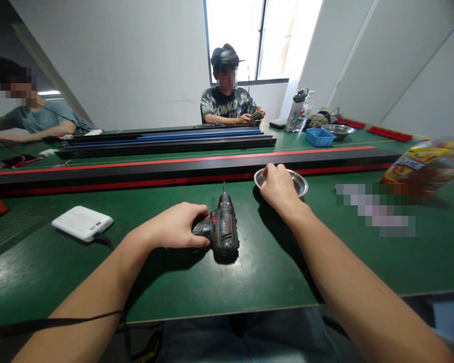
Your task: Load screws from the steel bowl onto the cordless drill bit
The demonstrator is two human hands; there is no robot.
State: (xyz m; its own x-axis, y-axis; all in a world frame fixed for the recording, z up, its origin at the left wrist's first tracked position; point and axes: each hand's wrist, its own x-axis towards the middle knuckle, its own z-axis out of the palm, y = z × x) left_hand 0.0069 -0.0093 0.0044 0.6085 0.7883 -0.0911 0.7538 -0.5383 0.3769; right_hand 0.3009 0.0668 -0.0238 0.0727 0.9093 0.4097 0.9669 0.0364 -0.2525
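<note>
Holding the drill (pixel 224 229), maybe to steady it, left hand (pixel 177 224) points it to 12 o'clock; right hand (pixel 280 186) dips in the bowl (pixel 304 188), 2 o'clock; can't tell its grip.

Our tabletop (pixel 363 262) is green. On it we see a drill (pixel 226 229), metal bowl (pixel 301 187), white device (pixel 82 222) and black-and-red bar (pixel 192 170).
</note>
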